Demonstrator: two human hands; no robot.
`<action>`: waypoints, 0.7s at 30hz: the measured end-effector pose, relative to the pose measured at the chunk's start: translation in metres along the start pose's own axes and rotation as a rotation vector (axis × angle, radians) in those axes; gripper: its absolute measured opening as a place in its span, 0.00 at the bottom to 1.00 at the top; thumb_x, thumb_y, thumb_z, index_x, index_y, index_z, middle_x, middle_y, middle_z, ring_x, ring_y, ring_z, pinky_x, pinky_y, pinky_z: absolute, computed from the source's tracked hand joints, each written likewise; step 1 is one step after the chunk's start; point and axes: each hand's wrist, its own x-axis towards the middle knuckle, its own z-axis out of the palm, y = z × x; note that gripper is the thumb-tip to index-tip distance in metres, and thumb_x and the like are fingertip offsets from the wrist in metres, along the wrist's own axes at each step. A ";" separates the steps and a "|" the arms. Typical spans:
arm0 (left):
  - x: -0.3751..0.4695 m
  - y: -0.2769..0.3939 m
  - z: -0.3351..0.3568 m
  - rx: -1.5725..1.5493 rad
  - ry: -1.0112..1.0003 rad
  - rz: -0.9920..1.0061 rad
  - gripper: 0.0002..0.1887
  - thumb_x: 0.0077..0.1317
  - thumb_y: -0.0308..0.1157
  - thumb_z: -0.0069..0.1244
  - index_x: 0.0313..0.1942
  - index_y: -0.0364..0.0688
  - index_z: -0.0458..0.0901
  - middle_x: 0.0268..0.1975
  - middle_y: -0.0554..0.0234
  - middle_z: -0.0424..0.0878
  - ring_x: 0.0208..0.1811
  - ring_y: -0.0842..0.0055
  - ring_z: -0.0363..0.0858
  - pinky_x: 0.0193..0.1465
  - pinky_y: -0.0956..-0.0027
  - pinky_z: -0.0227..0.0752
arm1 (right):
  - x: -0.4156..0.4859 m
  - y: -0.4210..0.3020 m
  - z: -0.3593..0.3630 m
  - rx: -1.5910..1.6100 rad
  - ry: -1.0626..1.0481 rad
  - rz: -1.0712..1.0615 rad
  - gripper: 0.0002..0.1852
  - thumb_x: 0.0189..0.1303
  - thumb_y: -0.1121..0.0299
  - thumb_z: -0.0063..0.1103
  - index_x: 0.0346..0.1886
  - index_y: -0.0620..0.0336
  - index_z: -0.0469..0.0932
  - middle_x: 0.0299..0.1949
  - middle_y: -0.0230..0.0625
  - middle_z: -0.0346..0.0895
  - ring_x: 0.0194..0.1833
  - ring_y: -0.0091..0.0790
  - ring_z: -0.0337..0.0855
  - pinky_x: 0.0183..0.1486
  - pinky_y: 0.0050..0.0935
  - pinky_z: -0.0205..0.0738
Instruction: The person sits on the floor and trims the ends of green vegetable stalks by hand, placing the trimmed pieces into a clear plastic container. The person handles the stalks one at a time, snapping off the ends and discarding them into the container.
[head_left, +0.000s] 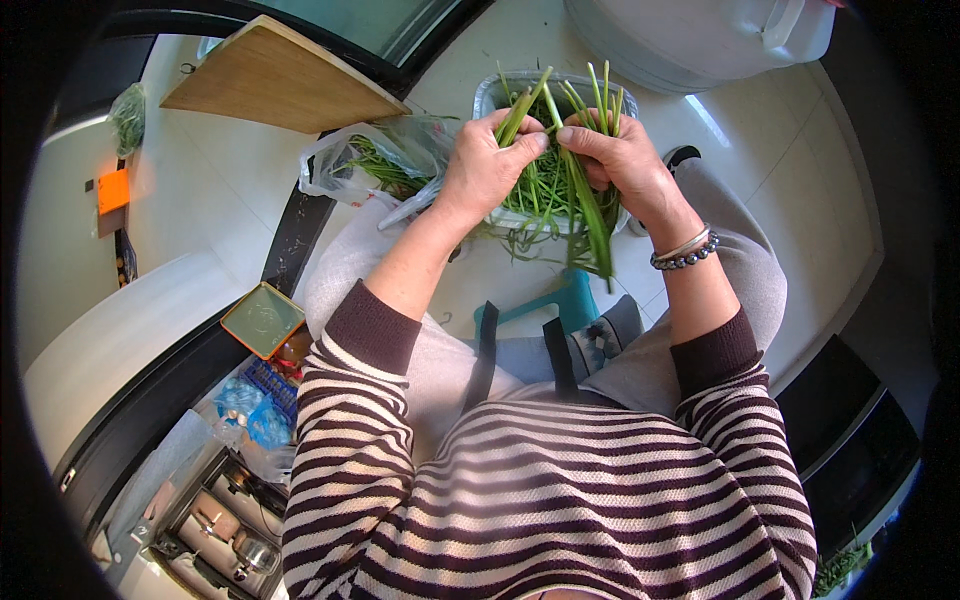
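Note:
My left hand (487, 161) is closed around a few thick green stalks (517, 116) that point up and away from me. Chive-like greens (590, 202) are pinched between the thumb and fingers of my right hand (626, 161). Their pale stems stick up past the fingers, and long flat leaves hang down towards me. The thumbs are close together, with one pale stem between them. Beneath both hands stands a bin lined with clear plastic (484, 97), filled with cut greens (534, 191). Some leaves trail over its near rim.
Left of the bin lies an open plastic bag (315, 169) of greens, near a wooden board (277, 75). A large translucent container (697, 45) stands at the far right. A teal stool (577, 296) is between my legs. Bags and a tin (262, 321) lie at left.

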 end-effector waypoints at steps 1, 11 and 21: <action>0.001 -0.002 -0.001 0.094 0.039 0.068 0.10 0.58 0.33 0.55 0.33 0.35 0.80 0.24 0.67 0.79 0.27 0.83 0.75 0.34 0.75 0.70 | -0.003 -0.005 -0.001 -0.042 0.003 0.016 0.08 0.58 0.67 0.60 0.34 0.60 0.76 0.19 0.22 0.67 0.15 0.13 0.58 0.17 0.17 0.49; 0.016 -0.016 -0.009 -0.153 0.226 -0.164 0.08 0.56 0.31 0.53 0.32 0.36 0.79 0.23 0.71 0.75 0.23 0.85 0.68 0.27 0.78 0.62 | -0.018 -0.023 -0.017 -0.086 -0.109 0.043 0.10 0.57 0.63 0.59 0.32 0.60 0.76 0.18 0.23 0.69 0.13 0.12 0.56 0.16 0.15 0.48; 0.005 0.011 0.003 -0.482 0.016 -0.341 0.14 0.58 0.30 0.53 0.44 0.36 0.77 0.26 0.70 0.75 0.16 0.90 0.61 0.18 0.82 0.55 | -0.010 -0.011 -0.014 0.082 -0.093 0.072 0.07 0.59 0.67 0.57 0.30 0.60 0.78 0.22 0.27 0.76 0.14 0.14 0.59 0.16 0.17 0.50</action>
